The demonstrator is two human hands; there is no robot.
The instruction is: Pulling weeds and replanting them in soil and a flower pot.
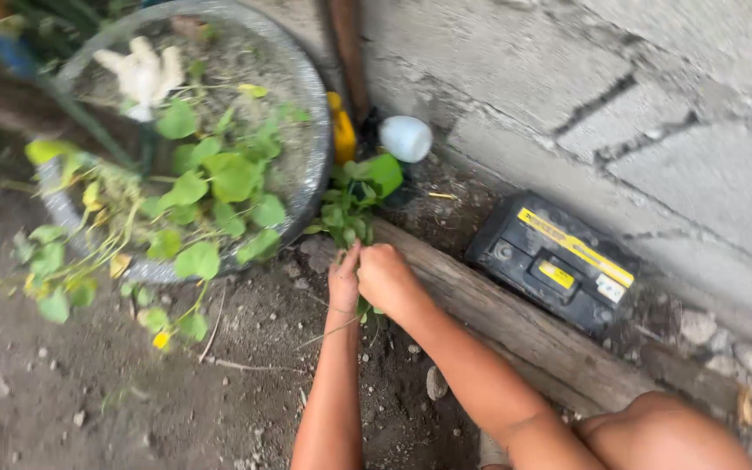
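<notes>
A small green leafy plant (pixel 352 202) grows out of the dirt between a big round planter and a wooden log. Both my hands are at its base. My left hand (pixel 344 280) is closed around the lower stems, fingers pointing up. Right beside it, touching, my right hand (pixel 386 277) grips the same bunch of stems. Both forearms reach in from the bottom of the view. The stem bases are hidden behind my hands.
A round grey planter (pixel 311 104) holds soil and a trailing green vine (pixel 211 187). A weathered log (pixel 515 326) lies diagonally by a black car battery (pixel 554 261) and a block wall (pixel 620 96). A white round object (pixel 406 137) and a yellow object (pixel 342 130) sit behind the plant. Stones dot the ground.
</notes>
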